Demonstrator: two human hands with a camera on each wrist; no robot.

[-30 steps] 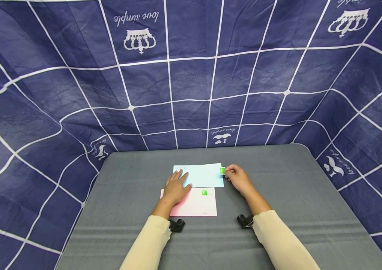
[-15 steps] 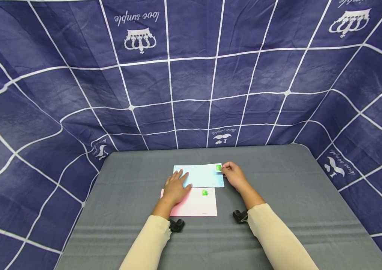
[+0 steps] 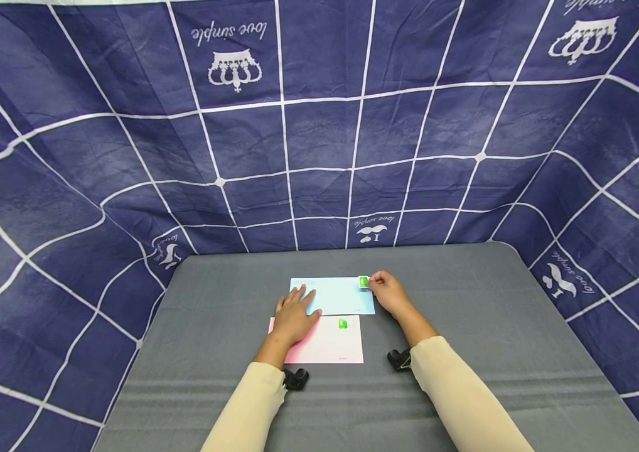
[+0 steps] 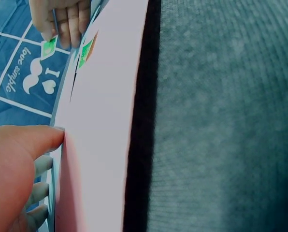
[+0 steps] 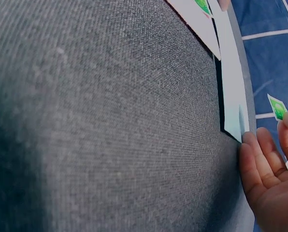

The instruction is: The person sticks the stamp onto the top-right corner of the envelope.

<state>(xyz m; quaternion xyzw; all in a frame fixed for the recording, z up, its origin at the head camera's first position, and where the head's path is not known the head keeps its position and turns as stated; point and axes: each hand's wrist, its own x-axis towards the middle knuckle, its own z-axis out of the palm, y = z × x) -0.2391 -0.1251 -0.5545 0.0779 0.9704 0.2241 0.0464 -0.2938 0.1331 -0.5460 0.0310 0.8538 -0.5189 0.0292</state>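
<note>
My right hand (image 3: 388,295) pinches a small green postage stamp (image 5: 278,108) between thumb and forefinger. In the head view the stamp appears over the upper right corner of a pale blue envelope (image 3: 338,298); the right wrist view has it raised above the paper. My left hand (image 3: 294,319) lies with spread, straight fingers across the blue envelope's left part. Below it is a pink-and-white envelope (image 3: 325,344), partly covered by the left hand and wrist. This envelope bears another green stamp (image 3: 343,323) near its upper right corner.
Both envelopes lie on a grey cloth-covered table (image 3: 466,314). A blue curtain (image 3: 319,138) with white lines stands behind the table and on both sides. Black wrist cameras (image 3: 295,379) sit at both cuffs.
My right hand has moved left and slightly upward with the stamp, from the blue envelope's right edge to over its upper right corner. The left hand has stayed in place.
</note>
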